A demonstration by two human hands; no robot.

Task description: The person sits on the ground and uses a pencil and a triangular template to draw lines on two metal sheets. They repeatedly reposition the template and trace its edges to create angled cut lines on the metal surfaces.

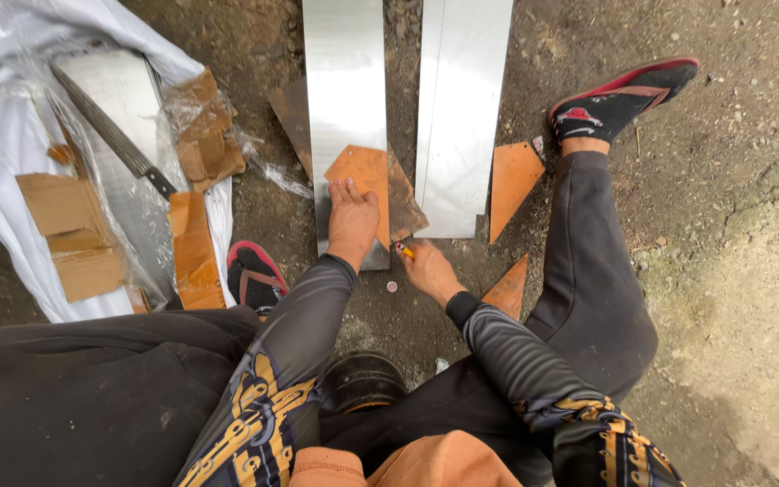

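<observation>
Left hand [352, 219] presses flat, fingers spread, on orange template [364, 180] pointing along metal strip [345, 90].

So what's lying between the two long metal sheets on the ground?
In the head view, only a strip of bare dirt ground separates the left metal sheet from the right metal sheet; lower down, a dark brown piece pokes into the gap.
</observation>
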